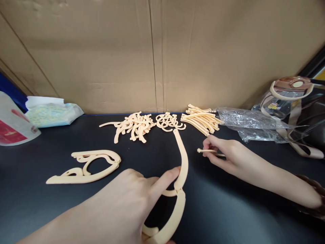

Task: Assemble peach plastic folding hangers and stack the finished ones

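My left hand (pixel 127 200) grips a long curved beige plastic hanger piece (pixel 183 159), with the forefinger pressed against its middle and its lower end under my palm. My right hand (pixel 223 154) pinches a thin beige plastic rod (pixel 203 150) just right of that piece. At the back lie three heaps of beige parts: curved hook pieces (pixel 132 127), small hooks (pixel 169 122) and straight bars (pixel 201 120). Two folded beige hangers (pixel 86 167) lie stacked to the left of my left hand.
A cardboard wall (pixel 152 54) closes the back of the dark table (pixel 241 210). A crumpled clear plastic bag (pixel 243 123) and a water bottle with a strap (pixel 289 95) sit at the right. A tissue pack (pixel 50 112) and a white pouch (pixel 12 125) lie at the left.
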A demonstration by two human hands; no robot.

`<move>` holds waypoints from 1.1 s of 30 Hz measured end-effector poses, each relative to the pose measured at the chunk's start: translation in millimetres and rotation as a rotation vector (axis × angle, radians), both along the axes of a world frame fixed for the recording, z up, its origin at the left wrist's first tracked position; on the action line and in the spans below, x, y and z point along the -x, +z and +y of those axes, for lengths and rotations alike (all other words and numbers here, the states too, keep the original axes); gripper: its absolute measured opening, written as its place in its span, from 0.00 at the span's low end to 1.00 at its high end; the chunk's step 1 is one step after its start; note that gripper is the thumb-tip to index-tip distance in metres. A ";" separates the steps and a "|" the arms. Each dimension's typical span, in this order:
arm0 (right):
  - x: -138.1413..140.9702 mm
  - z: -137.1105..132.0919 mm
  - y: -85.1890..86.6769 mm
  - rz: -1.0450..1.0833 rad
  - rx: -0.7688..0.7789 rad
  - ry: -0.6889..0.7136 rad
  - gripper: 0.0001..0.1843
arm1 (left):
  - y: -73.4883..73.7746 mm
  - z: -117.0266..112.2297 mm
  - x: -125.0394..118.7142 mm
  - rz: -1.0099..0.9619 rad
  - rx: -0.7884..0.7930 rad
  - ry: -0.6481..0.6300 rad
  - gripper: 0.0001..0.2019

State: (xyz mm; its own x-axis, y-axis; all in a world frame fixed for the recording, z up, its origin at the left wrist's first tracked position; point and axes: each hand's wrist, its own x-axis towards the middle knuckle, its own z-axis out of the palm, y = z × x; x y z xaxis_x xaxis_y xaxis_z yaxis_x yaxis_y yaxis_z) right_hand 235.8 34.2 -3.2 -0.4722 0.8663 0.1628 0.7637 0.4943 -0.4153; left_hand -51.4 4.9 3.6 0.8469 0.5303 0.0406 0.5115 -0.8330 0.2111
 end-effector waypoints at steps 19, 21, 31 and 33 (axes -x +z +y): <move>9.9 -1.5 2.5 0.548 0.611 -0.036 0.18 | 8.1 -4.8 -10.4 0.017 0.010 -0.198 0.20; 9.9 -2.8 3.6 0.589 0.603 -0.028 0.17 | 6.5 -6.6 -10.2 0.014 -0.005 -0.148 0.19; 25.2 -31.2 -2.0 0.303 0.353 0.042 0.16 | 9.9 -11.5 -22.6 0.045 -0.012 0.022 0.17; 30.1 -37.9 -3.9 0.161 0.214 0.095 0.15 | 7.8 -13.1 -27.0 0.039 -0.079 0.065 0.11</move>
